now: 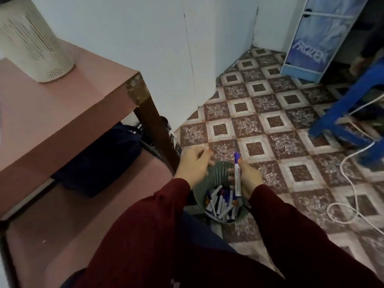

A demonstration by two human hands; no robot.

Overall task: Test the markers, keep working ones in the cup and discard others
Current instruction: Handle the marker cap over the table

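A grey-green ribbed bin stands on the tiled floor below me and holds several white markers with purple and orange caps. My right hand grips one white marker with a purple cap, held upright over the bin's right rim. My left hand hovers over the bin's left rim with its fingers loosely curled and nothing visible in it. Both sleeves are dark red.
A pink table with a white perforated cup on top stands at the left; a dark bag lies beneath it. A blue stool, a white cable and a blue cabinet are at the right.
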